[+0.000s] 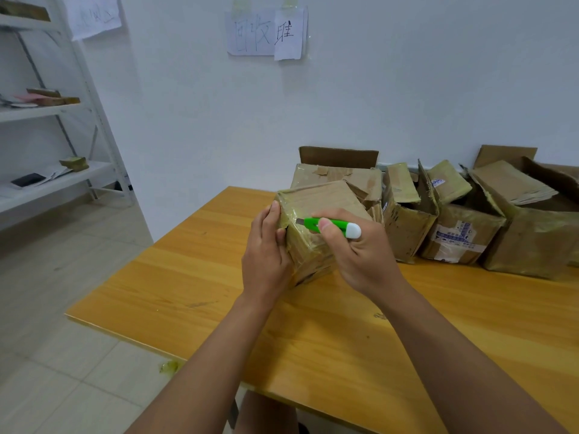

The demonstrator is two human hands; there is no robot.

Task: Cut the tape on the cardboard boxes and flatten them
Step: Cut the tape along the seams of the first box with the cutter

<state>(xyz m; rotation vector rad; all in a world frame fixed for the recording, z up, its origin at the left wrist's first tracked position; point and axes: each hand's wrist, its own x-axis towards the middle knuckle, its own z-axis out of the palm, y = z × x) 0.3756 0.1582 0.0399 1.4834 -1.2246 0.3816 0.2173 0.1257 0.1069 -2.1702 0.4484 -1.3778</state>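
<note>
A small taped cardboard box (316, 202) stands tilted on the wooden table (194, 277), one corner toward me. My left hand (266, 252) grips its left side, thumb and fingers curled round the edge. My right hand (357, 252) holds a green utility knife (332, 226) with a white end cap. The short blade touches the taped top edge of the box near my left fingers.
Several more taped cardboard boxes (407, 227) stand in a row at the back right of the table, some with flaps open. A white metal shelf (62, 111) stands at the left by the wall. A scrap of tape (169, 366) lies on the tiled floor.
</note>
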